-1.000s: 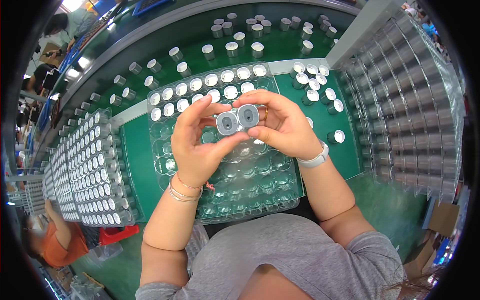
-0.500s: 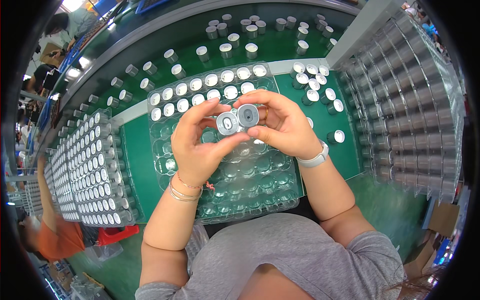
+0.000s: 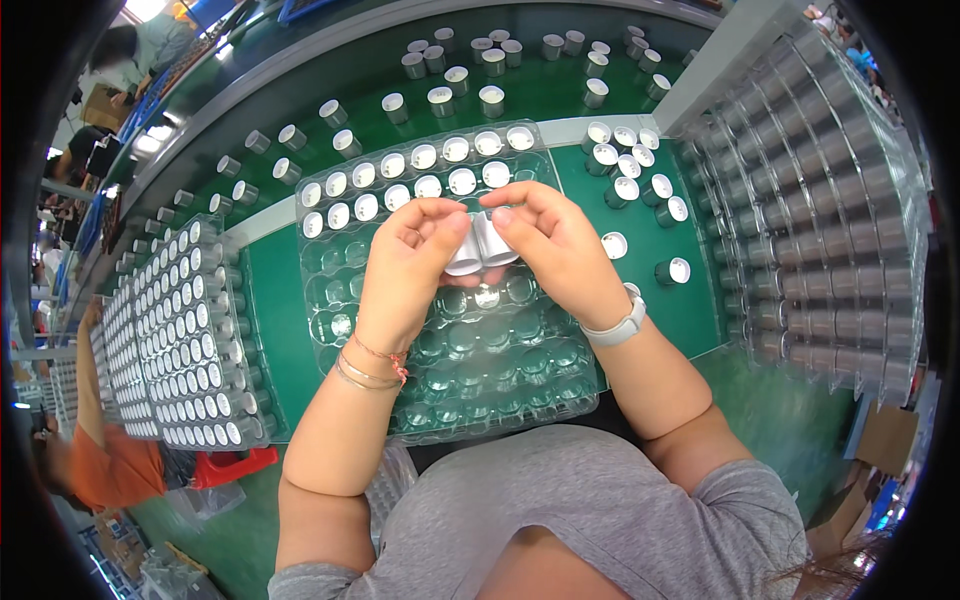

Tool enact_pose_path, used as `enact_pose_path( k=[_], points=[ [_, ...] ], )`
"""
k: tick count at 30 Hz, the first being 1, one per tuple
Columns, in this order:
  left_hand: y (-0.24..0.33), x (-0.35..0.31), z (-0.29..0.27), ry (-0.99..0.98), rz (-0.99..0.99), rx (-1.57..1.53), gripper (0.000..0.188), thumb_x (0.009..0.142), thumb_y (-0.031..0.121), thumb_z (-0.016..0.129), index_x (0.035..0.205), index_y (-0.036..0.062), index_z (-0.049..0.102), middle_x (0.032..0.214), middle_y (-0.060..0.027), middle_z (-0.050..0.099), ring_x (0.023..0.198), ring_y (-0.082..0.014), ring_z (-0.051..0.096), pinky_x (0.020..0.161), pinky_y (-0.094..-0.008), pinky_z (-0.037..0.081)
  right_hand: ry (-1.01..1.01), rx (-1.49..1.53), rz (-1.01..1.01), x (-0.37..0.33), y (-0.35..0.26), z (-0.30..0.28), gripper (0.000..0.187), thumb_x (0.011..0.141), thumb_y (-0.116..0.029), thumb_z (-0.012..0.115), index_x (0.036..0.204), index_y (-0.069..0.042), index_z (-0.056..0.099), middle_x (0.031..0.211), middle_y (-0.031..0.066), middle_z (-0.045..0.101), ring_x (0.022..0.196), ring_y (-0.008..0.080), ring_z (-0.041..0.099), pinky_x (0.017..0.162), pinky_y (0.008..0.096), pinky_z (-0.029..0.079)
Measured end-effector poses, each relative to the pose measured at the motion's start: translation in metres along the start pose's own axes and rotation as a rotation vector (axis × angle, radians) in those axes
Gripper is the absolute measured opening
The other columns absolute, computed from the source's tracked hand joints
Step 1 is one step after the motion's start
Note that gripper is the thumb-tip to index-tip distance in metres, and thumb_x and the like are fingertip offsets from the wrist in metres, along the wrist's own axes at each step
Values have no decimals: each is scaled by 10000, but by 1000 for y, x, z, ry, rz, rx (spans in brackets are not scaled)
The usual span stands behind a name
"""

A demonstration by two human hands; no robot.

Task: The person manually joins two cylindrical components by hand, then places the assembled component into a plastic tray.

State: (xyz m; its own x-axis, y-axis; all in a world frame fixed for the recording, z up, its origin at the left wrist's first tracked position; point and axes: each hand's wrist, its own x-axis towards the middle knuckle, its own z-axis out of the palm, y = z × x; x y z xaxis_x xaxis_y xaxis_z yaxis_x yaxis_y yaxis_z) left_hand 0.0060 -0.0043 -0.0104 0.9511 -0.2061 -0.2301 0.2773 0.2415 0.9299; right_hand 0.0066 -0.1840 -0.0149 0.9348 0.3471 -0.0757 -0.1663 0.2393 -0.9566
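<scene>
Two small grey cylindrical parts are side by side above the clear plastic tray. My left hand is closed on the left cylinder, its thumb pressing the side. My right hand grips the right cylinder the same way. The two cylinders appear to touch, and their pale sides face up; fingers hide part of both. Under my hands, the tray's far rows hold several white-topped cylinders, and its near pockets are bare.
Loose white-topped cylinders stand on the green table at the right. More sit on the green conveyor beyond. Stacked clear trays rise at the right; filled trays stand at the left, near a person in orange.
Both hands have turned the two cylinders, so their recessed grey ends no longer show and their pale sides do. Cylinders on the conveyor have shifted slightly left.
</scene>
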Motion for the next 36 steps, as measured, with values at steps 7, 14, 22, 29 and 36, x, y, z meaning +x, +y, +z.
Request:
enact_pose_path(
  k=[7, 14, 22, 29, 36],
  points=[
    [-8, 7, -12, -124, -107, -182, 327, 986, 328, 534, 1077, 15, 557, 912, -98, 649, 654, -107, 628, 517, -225, 545, 112, 141, -87, -1, 3, 0, 277, 960, -141, 563, 1182, 9, 495, 1000, 129, 644, 897, 190, 666, 777, 314, 556],
    [-4, 5, -7, 21, 43, -303, 367, 983, 364, 530, 1105, 17, 538, 1013, -110, 637, 791, -166, 677, 650, -230, 582, 447, -15, -403, 3, -18, -23, 313, 931, -104, 604, 1211, 12, 524, 1098, 99, 592, 954, 173, 632, 834, 332, 539],
    [-4, 3, 9, -131, 10, -137, 349, 878, 49, 670, 1178, -19, 507, 1076, -97, 603, 943, -180, 669, 785, -271, 567, 269, -1170, -354, 20, -21, -50, 367, 736, -59, 753, 1081, -17, 635, 913, 68, 620, 828, 157, 605, 744, 267, 495],
    [-9, 2, 18, -149, -41, -141, 404, 857, 28, 679, 1211, -32, 494, 1148, -107, 569, 942, -136, 644, 806, -239, 531, 108, -1360, -274, 40, -13, -55, 309, 778, 7, 640, 1086, 0, 630, 1070, 151, 620, 958, 337, 627, 833, 398, 509],
    [-14, 6, 7, -140, -51, -448, 463, 893, 33, 645, 1293, 15, 413, 1195, -94, 549, 1108, -183, 583, 922, -309, 511, 214, -1354, -296, 30, -32, -49, 394, 778, -4, 643, 1169, -13, 599, 1121, 135, 627, 859, 292, 630, 774, 376, 514]
  ],
)
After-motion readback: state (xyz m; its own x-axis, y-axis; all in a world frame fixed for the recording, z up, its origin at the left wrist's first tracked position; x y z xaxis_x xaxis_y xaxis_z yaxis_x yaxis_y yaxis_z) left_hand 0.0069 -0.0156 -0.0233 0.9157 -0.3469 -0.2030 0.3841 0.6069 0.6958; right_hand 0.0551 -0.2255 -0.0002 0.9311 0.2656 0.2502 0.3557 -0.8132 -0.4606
